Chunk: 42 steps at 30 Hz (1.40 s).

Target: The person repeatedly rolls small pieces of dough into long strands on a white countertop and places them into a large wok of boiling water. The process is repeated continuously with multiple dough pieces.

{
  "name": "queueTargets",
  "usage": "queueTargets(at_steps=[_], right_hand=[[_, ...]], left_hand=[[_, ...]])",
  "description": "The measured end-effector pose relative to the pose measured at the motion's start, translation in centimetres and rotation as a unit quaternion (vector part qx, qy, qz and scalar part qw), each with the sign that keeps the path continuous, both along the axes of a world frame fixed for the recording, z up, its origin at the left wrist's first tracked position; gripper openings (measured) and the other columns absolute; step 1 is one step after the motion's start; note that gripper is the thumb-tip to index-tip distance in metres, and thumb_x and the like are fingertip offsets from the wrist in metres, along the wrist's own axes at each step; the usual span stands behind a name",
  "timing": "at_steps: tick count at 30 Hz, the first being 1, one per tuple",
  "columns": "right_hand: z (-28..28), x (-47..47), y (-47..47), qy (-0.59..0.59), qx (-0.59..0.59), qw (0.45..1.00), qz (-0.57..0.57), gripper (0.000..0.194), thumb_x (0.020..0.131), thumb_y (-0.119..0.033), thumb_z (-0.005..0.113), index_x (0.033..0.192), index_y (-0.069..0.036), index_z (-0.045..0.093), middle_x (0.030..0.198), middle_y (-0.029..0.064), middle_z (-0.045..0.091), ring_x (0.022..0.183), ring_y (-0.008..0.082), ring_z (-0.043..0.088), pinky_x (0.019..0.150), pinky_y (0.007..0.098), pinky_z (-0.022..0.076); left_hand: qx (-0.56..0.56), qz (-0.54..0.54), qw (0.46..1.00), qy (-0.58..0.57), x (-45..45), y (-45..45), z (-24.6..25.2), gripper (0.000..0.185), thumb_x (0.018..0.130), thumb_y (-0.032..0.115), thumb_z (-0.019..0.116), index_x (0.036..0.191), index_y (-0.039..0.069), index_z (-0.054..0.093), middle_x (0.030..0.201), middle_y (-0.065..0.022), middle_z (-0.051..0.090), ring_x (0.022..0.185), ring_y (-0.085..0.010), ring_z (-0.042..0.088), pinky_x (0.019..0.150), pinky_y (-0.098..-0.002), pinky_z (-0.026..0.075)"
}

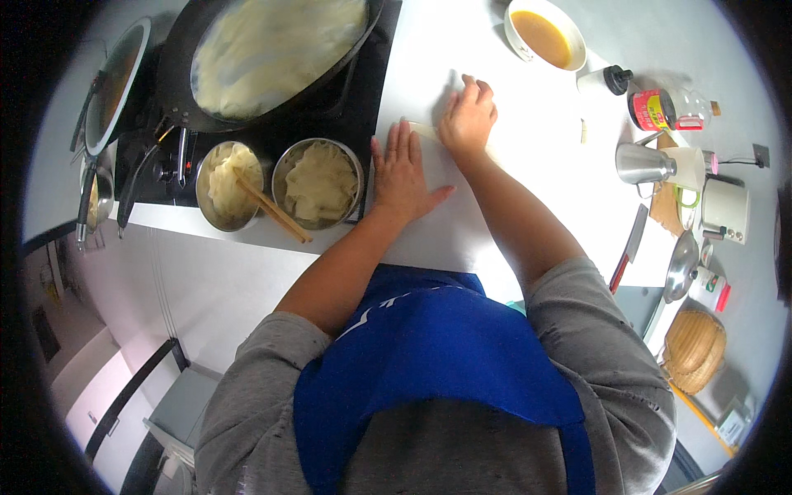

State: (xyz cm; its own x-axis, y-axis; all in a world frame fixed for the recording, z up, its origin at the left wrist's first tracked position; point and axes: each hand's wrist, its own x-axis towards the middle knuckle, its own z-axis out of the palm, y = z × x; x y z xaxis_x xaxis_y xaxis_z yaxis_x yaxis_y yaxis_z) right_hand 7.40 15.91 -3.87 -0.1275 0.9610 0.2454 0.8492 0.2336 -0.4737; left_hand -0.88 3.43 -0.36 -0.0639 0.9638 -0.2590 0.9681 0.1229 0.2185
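My left hand [403,176] lies flat on the white countertop [433,241], thumb spread away from the fingers. Its fingertips are beside the left end of a thin, pale strip [424,129], apparently dough. My right hand [468,117] rests palm down across that strip, fingers loosely bent and apart. Part of the strip is hidden beneath it, and whatever else lies under the palm cannot be seen. Left of my left hand stands a metal bowl [317,182] of pale, sheet-like food. A second metal bowl [229,185] holds similar food, with wooden chopsticks [272,205] leaning out of it.
A large pan [179,74] with a pale sheet in it sits on the black cooktop [297,120]. At the back stands a white bowl [544,37] of brownish liquid. To the right are a cleaver [631,238], a metal pitcher [643,163] and a metal lid [680,266].
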Motion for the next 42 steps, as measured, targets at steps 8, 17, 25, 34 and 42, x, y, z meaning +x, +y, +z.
queueTargets(at_steps=[8, 17, 25, 34, 42], right_hand=[[-0.2, -2.0, -0.9, -0.201, -0.025, 0.978, 0.053, 0.052, 0.097, -0.04, 0.042, 0.143, -0.015, 0.036, 0.148, 0.0207, 0.029, 0.14, 0.0371, 0.021, 0.105, 0.0706, 0.0116], [0.1, -4.9, 0.0, -0.086, 0.018, 0.996, 0.011, 0.053, 0.094, -0.041, 0.048, 0.138, -0.012, 0.042, 0.143, 0.0204, 0.034, 0.136, 0.037, 0.028, 0.104, 0.0698, 0.0139], [-0.9, -5.2, 0.2, -0.132, 0.137, 0.974, 0.123, 0.045, 0.08, -0.011, 0.055, 0.125, -0.018, 0.054, 0.135, 0.0141, 0.043, 0.132, 0.0319, 0.035, 0.103, 0.0687, 0.0156], [-0.2, -7.3, -0.8, 0.068, 0.09, 0.991, 0.07, 0.044, 0.081, -0.004, 0.051, 0.124, -0.012, 0.054, 0.13, 0.0174, 0.047, 0.125, 0.0333, 0.043, 0.106, 0.0632, 0.019], [-1.5, -8.3, -3.2, -0.065, 0.138, 0.982, 0.109, 0.046, 0.083, -0.009, 0.052, 0.128, -0.016, 0.053, 0.129, 0.0127, 0.048, 0.124, 0.0308, 0.042, 0.105, 0.061, 0.0188]], left_hand=[[0.04, 0.032, 0.999, -0.018, 0.0, -0.5, 0.2, 0.107, 0.081, 0.067, 0.053, 0.147, -0.007, 0.013, 0.155, -0.0239, 0.013, 0.147, -0.0307, 0.0, 0.115, -0.0556, -0.001], [-0.007, 0.035, 0.999, -0.008, -1.0, -1.2, 0.8, 0.103, 0.084, 0.067, 0.048, 0.147, -0.008, 0.017, 0.156, -0.0242, 0.008, 0.147, -0.0324, -0.002, 0.115, -0.0537, -0.001], [0.061, -0.033, 0.993, -0.094, -0.7, -4.5, 1.1, 0.079, 0.084, 0.052, 0.061, 0.125, -0.013, 0.046, 0.149, -0.0359, 0.014, 0.143, -0.0452, 0.008, 0.114, -0.057, 0.013], [0.149, -0.107, 0.973, -0.142, -1.7, -6.9, -0.7, 0.041, 0.083, 0.027, 0.065, 0.101, -0.01, 0.061, 0.136, -0.0321, 0.043, 0.138, -0.0422, 0.028, 0.114, -0.0506, 0.022], [0.215, -0.06, 0.96, -0.17, -1.6, -6.9, 0.2, 0.018, 0.075, 0.014, 0.065, 0.08, -0.003, 0.062, 0.108, -0.0278, 0.059, 0.114, -0.0409, 0.052, 0.102, -0.0463, 0.039]])
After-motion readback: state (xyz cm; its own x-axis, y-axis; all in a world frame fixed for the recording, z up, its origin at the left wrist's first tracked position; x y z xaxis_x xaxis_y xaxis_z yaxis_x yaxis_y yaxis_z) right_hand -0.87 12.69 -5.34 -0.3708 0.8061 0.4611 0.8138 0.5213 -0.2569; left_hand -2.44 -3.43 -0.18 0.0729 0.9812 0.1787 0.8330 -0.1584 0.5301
